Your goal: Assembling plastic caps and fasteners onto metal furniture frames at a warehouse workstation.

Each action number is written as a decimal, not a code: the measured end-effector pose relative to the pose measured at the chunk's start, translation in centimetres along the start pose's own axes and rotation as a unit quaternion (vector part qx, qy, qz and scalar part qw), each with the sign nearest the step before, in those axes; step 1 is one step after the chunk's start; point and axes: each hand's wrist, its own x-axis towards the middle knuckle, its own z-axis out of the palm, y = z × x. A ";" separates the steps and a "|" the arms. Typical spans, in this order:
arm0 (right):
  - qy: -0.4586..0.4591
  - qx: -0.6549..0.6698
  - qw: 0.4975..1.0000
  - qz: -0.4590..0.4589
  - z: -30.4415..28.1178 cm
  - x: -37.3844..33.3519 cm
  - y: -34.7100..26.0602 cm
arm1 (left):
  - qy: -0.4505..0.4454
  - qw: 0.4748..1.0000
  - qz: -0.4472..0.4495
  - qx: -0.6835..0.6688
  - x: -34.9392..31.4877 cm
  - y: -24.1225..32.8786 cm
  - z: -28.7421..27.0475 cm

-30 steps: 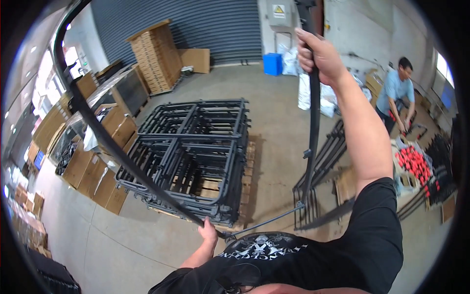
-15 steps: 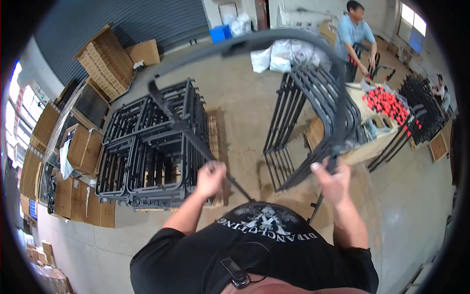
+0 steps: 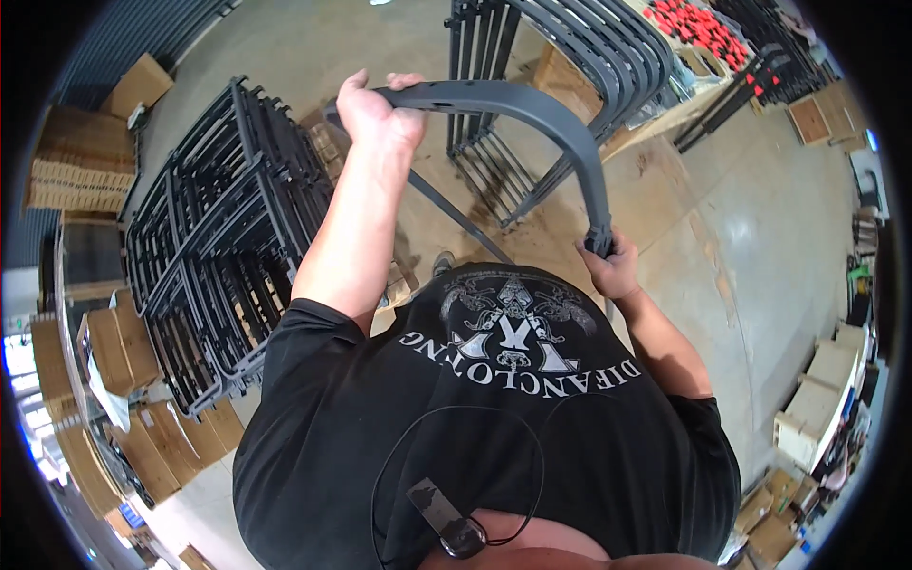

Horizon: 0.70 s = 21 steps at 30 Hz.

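One left hand (image 3: 380, 119), one right hand (image 3: 616, 270) — clamped on a dark frame (image 3: 541, 112); well apart.

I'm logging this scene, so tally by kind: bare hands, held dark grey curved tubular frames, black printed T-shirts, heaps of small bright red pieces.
Bare left hand and bare right hand: 2
Held dark grey curved tubular frame: 1
Black printed T-shirt: 1
Heap of small bright red pieces: 1
Total: 5
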 end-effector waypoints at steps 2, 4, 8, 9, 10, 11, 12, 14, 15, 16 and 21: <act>0.035 -0.050 0.995 0.082 1.2 -0.5 0.1 | 0.000 0.999 -0.045 0.018 0.4 -1.1 1.3; 0.034 -0.044 0.996 0.065 3.0 -0.2 2.4 | -0.005 0.997 -0.050 0.059 1.4 -1.9 2.1; -0.002 -0.096 0.990 0.104 6.7 1.4 4.6 | -0.016 0.987 -0.122 0.103 3.9 -3.4 3.3; 0.000 -0.125 0.988 0.093 7.5 1.8 6.3 | -0.030 0.983 -0.127 0.125 4.6 -4.0 3.5; -0.003 -0.152 0.985 0.079 8.2 2.5 7.7 | -0.046 0.980 -0.127 0.147 5.1 -4.5 3.8; -0.023 -0.137 0.983 0.121 8.9 3.1 8.0 | -0.033 0.977 -0.119 0.171 5.4 -5.1 4.1; -0.042 -0.120 0.978 0.163 9.3 3.7 8.5 | -0.044 0.975 -0.104 0.191 6.1 -5.5 4.0; -0.024 -0.137 0.979 0.152 10.0 4.1 11.0 | -0.039 0.969 -0.110 0.219 7.7 -6.4 3.6; -0.001 -0.150 0.975 0.162 9.8 4.0 10.1 | -0.023 0.966 -0.098 0.236 8.7 -6.7 3.4; 0.022 -0.164 0.971 0.171 9.5 3.9 8.7 | -0.028 0.964 -0.094 0.248 9.9 -6.6 3.0; 0.114 -0.104 0.929 0.337 5.5 -6.3 12.4 | 0.005 0.948 -0.093 0.306 16.0 -6.5 2.6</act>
